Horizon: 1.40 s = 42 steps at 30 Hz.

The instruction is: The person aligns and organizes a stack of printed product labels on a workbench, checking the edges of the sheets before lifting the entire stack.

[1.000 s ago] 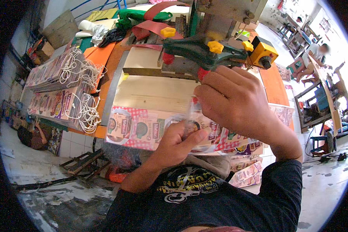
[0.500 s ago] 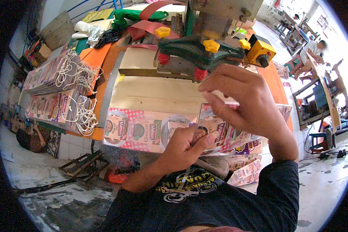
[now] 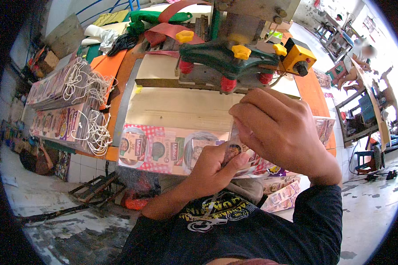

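Pinching the card (image 3: 232, 153) in the left hand (image 3: 211, 165) at the near edge of the board (image 3: 177, 105), probably steadying it; curling the right hand (image 3: 278, 130) at its top, too hidden to tell whether pinching.

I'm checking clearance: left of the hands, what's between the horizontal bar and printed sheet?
Pale board, with a small yellow patch at left, in the head view.

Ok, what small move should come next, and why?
Probably firm up the pinch of the right hand before lifting: its fingers are bunched over the clear-edged printed piece, though what their tips grip is hidden. The thumb of the left hand lies across that piece, so it looks steadied.
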Motion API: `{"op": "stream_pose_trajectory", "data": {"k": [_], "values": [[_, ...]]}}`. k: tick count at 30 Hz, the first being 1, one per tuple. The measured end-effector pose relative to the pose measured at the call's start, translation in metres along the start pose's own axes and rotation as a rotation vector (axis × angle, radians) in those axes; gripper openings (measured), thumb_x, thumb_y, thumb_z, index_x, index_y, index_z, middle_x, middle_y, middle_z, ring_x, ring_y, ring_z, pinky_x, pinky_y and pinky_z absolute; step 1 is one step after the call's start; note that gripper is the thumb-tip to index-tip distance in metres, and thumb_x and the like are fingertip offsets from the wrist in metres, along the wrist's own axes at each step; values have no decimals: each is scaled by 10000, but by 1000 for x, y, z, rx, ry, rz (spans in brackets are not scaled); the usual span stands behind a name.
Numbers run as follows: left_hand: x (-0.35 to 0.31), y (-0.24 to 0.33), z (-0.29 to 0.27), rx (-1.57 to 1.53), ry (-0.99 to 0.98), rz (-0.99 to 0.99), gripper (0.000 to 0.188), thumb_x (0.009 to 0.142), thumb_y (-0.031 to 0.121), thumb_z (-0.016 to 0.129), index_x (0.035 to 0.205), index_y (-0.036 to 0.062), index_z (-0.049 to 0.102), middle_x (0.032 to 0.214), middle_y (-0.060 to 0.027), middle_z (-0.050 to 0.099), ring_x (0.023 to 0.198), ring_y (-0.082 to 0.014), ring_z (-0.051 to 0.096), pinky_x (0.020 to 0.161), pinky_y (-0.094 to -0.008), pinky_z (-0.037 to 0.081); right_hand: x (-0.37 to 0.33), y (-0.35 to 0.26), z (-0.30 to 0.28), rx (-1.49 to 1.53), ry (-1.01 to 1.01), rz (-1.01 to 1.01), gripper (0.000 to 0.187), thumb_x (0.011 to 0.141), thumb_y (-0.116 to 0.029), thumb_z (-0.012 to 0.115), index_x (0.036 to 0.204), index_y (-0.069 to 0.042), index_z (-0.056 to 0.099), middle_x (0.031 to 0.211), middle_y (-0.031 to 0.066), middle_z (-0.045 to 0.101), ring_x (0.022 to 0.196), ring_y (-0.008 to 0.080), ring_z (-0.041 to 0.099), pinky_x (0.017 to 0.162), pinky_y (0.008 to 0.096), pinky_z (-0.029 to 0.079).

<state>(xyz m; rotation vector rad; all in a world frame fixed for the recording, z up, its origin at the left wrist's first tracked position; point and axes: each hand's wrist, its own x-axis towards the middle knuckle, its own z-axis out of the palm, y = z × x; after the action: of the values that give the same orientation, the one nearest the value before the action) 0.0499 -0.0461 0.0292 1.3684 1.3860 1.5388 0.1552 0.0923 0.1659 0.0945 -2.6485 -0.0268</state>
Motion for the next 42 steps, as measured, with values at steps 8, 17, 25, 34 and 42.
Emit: {"op": "stream_pose_trajectory", "data": {"k": [8,17,25,34,42], "values": [[0,5,2,18,23,5,255,1029,224,593,955,-19,623,624,-92,574,536,-174,523,533,-369,390,-2,-7,4,-18,-3,60,229,757,-39,776,951,-27,656,862,92,604,744,257,654,623,382,543],[5,25,9,45,56,-60,296,1032,232,591,1149,-35,638,795,-183,697,714,-294,711,656,-394,515,-5,7,19,-67,257,371,135,810,-33,745,904,-34,649,802,81,615,693,196,658,612,333,529],[-4,17,8,121,122,39,314,1026,256,611,1109,-44,649,714,-181,653,608,-283,662,585,-383,488,-12,25,10,425,285,535,153,970,-136,664,906,-1,628,782,83,634,678,185,623,622,315,486],[-26,-22,-29,-47,373,71,165,970,158,664,936,-1,686,728,-47,619,634,-105,560,570,-294,449,-43,58,-6,27,352,379,132,978,-46,576,1076,15,640,1006,146,703,936,296,693,832,359,526],[-147,-74,-160,-302,717,-66,687,859,274,676,1437,-24,453,1294,-199,602,1111,-320,640,874,-421,582,-135,96,-28,-516,432,809,558,957,-413,690,1307,11,598,1253,230,646,1173,407,610,1011,487,471]]}}
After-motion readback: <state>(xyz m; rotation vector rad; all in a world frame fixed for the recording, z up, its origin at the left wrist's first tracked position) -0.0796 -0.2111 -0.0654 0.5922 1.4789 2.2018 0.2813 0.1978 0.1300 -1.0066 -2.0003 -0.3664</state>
